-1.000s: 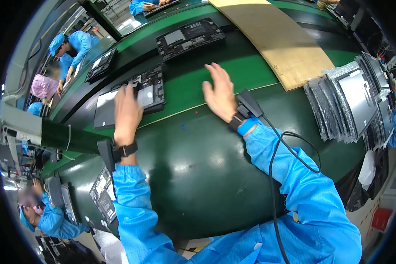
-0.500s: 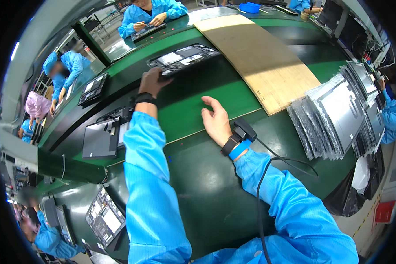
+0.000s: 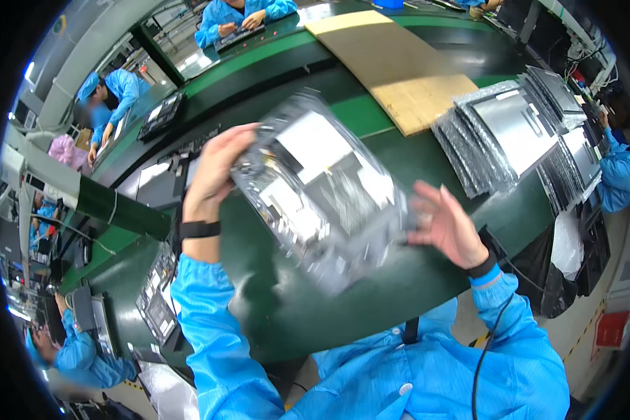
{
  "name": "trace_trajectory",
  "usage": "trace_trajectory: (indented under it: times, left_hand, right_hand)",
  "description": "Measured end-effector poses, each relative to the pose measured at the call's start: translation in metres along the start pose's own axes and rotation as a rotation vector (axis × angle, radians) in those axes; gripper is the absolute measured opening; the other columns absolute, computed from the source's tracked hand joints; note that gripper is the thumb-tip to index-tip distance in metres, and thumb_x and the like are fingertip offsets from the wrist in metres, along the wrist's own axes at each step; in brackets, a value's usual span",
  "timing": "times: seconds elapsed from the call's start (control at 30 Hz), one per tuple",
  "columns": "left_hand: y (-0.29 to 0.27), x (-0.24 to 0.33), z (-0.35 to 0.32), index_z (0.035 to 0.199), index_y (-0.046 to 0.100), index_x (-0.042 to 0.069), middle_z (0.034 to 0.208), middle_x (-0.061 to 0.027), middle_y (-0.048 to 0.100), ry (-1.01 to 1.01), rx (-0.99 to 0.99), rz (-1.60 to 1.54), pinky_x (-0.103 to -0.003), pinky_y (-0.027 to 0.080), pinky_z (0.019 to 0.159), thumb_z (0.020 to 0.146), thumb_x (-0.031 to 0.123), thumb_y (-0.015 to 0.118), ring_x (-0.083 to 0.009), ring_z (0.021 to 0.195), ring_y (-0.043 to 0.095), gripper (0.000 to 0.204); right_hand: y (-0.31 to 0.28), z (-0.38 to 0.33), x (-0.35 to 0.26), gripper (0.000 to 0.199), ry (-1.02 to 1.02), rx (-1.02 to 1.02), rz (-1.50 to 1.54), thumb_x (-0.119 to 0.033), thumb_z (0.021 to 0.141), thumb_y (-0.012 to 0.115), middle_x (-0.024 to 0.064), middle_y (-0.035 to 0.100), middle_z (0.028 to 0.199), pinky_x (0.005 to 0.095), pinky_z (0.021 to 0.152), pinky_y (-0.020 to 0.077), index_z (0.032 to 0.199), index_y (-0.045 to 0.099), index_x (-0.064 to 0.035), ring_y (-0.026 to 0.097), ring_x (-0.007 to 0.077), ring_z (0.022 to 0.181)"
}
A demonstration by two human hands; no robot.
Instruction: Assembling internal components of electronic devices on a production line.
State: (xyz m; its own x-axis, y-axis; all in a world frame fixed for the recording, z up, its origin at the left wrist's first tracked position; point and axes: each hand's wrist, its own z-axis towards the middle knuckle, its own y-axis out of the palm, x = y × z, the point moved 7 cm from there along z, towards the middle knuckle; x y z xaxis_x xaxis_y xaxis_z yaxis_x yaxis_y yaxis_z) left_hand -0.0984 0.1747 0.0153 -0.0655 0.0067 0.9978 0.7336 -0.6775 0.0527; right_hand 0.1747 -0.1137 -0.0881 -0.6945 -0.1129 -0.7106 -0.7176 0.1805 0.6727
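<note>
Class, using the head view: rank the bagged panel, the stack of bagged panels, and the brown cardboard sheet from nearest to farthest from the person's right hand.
1. Bagged panel: touching the right hand, on its left.
2. Stack of bagged panels: on the table, up and to the right.
3. Brown cardboard sheet: farther up the table, near the belt.

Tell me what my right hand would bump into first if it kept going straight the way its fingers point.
The right hand points up and left, at the edge of the silvery bagged panel that the left hand holds. It would likely meet that bag first; contact already looks near, though blur hides it.
</note>
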Motion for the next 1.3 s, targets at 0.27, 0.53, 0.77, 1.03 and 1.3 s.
trace_trajectory:
  times: [0.27, 0.53, 0.77, 1.03, 1.3]
  left_hand:
    - [0.211, -0.100, 0.017, 0.120, 0.073, -0.003, 0.111, -0.0122, 0.076, -0.057, -0.649, 0.463, -0.032, 0.053, 0.095, 0.095, 0.018, 0.074, -0.0171, 0.103, 0.068, 0.032]
    - [0.181, -0.068, -0.055, 0.139, 0.058, -0.001, 0.134, -0.0205, 0.065, 0.109, -0.234, 0.801, -0.040, 0.049, 0.105, 0.099, 0.012, 0.065, -0.0346, 0.124, 0.063, 0.043]
    - [0.168, -0.067, -0.117, 0.137, 0.058, 0.000, 0.136, -0.0208, 0.060, 0.104, -0.016, 1.000, -0.044, 0.041, 0.111, 0.095, 0.004, 0.065, -0.0388, 0.128, 0.055, 0.042]
    - [0.225, -0.084, -0.108, 0.132, 0.061, -0.001, 0.145, -0.0202, 0.053, 0.258, -0.270, 0.871, -0.050, 0.039, 0.116, 0.094, 0.001, 0.066, -0.0417, 0.138, 0.048, 0.039]
    - [0.235, -0.083, -0.104, 0.136, 0.061, 0.003, 0.139, -0.0191, 0.053, 0.298, -0.287, 1.012, -0.051, 0.041, 0.113, 0.091, -0.001, 0.063, -0.0411, 0.132, 0.050, 0.046]
  right_hand:
    - [0.049, -0.112, 0.137, 0.048, 0.527, 0.007, -0.074, -0.028, 0.110, 0.055, 0.0172, 0.059, 0.143, 0.0447, 0.107, 0.0553, 0.142, 0.052, 0.0068, 0.060, 0.0308, 0.130]
    - [0.058, -0.114, 0.105, 0.046, 0.694, -0.074, -0.160, -0.037, 0.109, 0.055, 0.0167, 0.077, 0.093, 0.0307, 0.067, 0.0609, 0.118, 0.069, 0.0055, 0.075, 0.0203, 0.079]
    - [0.012, -0.027, -0.015, 0.018, -0.529, 0.242, -1.524, -0.009, 0.089, 0.073, 0.0153, 0.055, 0.136, 0.0484, 0.111, 0.0345, 0.107, 0.074, -0.0107, 0.046, 0.0380, 0.131]
    - [0.025, -0.008, 0.002, 0.006, -0.487, 0.046, -1.502, -0.012, 0.091, 0.072, 0.0157, 0.051, 0.136, 0.0519, 0.113, 0.0310, 0.097, 0.070, -0.0111, 0.039, 0.0405, 0.139]
    - [0.043, 0.001, -0.014, 0.003, -0.517, 0.060, -1.762, -0.005, 0.089, 0.067, 0.0139, 0.054, 0.122, 0.0480, 0.106, 0.0352, 0.088, 0.064, -0.0027, 0.045, 0.0350, 0.133]
